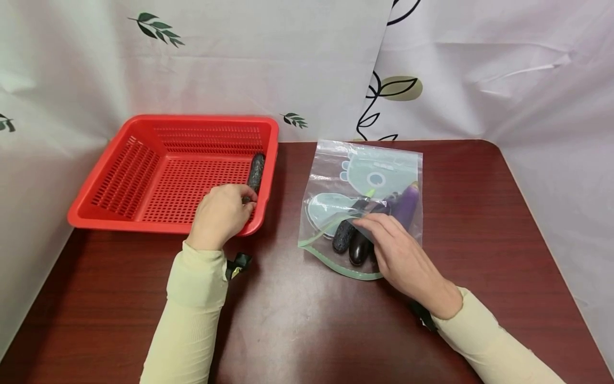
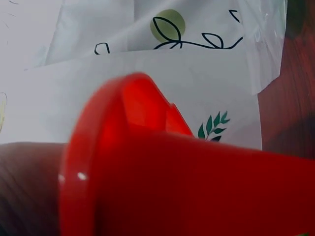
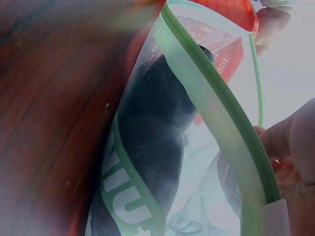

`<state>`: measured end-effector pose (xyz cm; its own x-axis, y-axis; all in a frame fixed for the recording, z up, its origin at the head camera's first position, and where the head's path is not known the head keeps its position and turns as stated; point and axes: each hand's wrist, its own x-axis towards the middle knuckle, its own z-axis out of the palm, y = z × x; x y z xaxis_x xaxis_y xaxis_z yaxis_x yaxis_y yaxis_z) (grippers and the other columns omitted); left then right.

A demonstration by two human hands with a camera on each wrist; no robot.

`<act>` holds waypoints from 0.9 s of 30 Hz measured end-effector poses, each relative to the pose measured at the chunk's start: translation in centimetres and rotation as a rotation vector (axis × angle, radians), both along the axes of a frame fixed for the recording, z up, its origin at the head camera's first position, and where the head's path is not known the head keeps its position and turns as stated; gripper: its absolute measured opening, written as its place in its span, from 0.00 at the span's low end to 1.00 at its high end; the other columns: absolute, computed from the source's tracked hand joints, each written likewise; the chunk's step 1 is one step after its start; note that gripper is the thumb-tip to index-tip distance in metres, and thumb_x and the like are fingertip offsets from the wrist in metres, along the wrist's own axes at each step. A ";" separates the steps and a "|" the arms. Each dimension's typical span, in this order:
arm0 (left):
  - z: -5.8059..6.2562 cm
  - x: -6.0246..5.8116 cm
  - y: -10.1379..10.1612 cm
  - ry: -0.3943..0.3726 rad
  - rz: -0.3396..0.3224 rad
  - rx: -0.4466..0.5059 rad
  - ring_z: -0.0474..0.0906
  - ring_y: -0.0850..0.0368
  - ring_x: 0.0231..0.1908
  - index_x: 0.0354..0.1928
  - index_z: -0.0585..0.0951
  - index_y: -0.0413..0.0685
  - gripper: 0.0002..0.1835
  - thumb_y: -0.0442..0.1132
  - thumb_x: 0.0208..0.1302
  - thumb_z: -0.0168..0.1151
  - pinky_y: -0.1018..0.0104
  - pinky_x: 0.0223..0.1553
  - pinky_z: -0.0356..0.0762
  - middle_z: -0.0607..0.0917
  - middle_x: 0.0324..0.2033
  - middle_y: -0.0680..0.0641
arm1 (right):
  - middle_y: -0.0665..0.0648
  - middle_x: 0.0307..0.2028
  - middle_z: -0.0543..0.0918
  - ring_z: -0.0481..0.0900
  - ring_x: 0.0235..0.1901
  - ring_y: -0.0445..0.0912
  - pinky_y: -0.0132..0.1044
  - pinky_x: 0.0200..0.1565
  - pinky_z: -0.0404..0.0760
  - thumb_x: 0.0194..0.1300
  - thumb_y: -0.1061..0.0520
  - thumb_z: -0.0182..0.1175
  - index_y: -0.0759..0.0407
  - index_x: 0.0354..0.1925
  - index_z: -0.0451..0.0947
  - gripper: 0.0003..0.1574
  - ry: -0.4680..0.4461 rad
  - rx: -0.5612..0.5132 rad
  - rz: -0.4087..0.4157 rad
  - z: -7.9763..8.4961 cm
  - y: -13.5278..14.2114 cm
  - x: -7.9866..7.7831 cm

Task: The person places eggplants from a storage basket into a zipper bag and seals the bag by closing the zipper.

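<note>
A dark, bumpy cucumber (image 1: pixel 256 172) lies along the right side of the red plastic basket (image 1: pixel 172 228). My left hand (image 1: pixel 221 213) reaches over the basket's near rim and pinches the cucumber's near end, partly hiding it. A clear zip bag (image 1: pixel 326 170) with a green zip edge lies on the table, its mouth facing me and spread apart. My right hand (image 1: pixel 400 253) pinches the upper lip of that mouth and lifts it. Inside the bag are another dark cucumber (image 1: pixel 342 236), a glossy black eggplant (image 1: pixel 358 249) and a long purple eggplant (image 1: pixel 406 207).
The dark red wooden table (image 1: pixel 479 240) has its right edge beyond the bag. A white curtain (image 1: pixel 249 58) with leaf prints hangs behind the basket and bag. The basket's rim (image 2: pixel 81 162) stands high close before the left wrist camera.
</note>
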<state>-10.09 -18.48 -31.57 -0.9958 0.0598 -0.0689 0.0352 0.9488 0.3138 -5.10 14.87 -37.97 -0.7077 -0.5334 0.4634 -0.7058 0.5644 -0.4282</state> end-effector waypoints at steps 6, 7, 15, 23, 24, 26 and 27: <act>-0.2 -0.4 -0.4 -0.060 -0.006 -0.002 0.81 0.42 0.35 0.47 0.89 0.49 0.11 0.39 0.66 0.62 0.48 0.35 0.77 0.88 0.39 0.39 | 0.58 0.55 0.77 0.74 0.58 0.52 0.42 0.63 0.67 0.66 0.73 0.49 0.63 0.61 0.74 0.26 0.002 0.002 -0.001 0.0 0.0 0.0; -0.2 -0.4 -0.5 -0.066 -0.008 -0.003 0.81 0.42 0.35 0.47 0.89 0.49 0.12 0.39 0.66 0.62 0.48 0.35 0.77 0.88 0.39 0.39 | 0.58 0.55 0.77 0.74 0.58 0.51 0.42 0.63 0.67 0.66 0.73 0.49 0.63 0.61 0.74 0.26 0.001 0.003 -0.001 0.0 -0.1 0.0; -0.3 -0.8 -0.7 -0.119 -0.019 0.006 0.81 0.43 0.36 0.50 0.89 0.49 0.14 0.40 0.66 0.60 0.49 0.38 0.77 0.87 0.42 0.38 | 0.58 0.55 0.78 0.74 0.58 0.51 0.41 0.63 0.66 0.66 0.74 0.49 0.63 0.61 0.74 0.27 0.009 0.000 0.001 -0.1 -0.1 0.0; -0.3 -1.0 -0.9 -0.170 -0.040 -0.006 0.82 0.39 0.46 0.50 0.88 0.48 0.16 0.42 0.67 0.58 0.45 0.47 0.77 0.87 0.47 0.38 | 0.58 0.55 0.78 0.74 0.58 0.52 0.41 0.64 0.66 0.66 0.73 0.49 0.63 0.61 0.74 0.27 0.004 0.001 0.000 -0.1 -0.1 0.1; -0.3 -1.0 -1.0 -0.181 -0.040 -0.011 0.82 0.39 0.48 0.51 0.88 0.47 0.16 0.42 0.68 0.57 0.45 0.48 0.77 0.87 0.48 0.38 | 0.58 0.55 0.78 0.74 0.58 0.52 0.41 0.64 0.66 0.66 0.73 0.49 0.63 0.61 0.74 0.27 0.005 0.001 0.000 -0.1 0.0 0.1; -0.3 -1.0 -1.0 -0.202 -0.044 -0.021 0.82 0.40 0.48 0.51 0.88 0.47 0.17 0.43 0.68 0.56 0.44 0.48 0.77 0.87 0.48 0.39 | 0.58 0.55 0.78 0.74 0.58 0.52 0.41 0.64 0.66 0.66 0.73 0.49 0.63 0.61 0.74 0.27 0.004 0.001 0.000 -0.1 0.0 0.1; -0.3 -1.1 -1.0 -0.214 -0.046 -0.026 0.82 0.40 0.48 0.51 0.88 0.47 0.17 0.43 0.69 0.55 0.44 0.48 0.77 0.87 0.48 0.39 | 0.58 0.55 0.78 0.74 0.58 0.52 0.41 0.64 0.66 0.66 0.73 0.49 0.63 0.61 0.74 0.26 0.003 0.002 0.000 -0.1 -0.1 0.1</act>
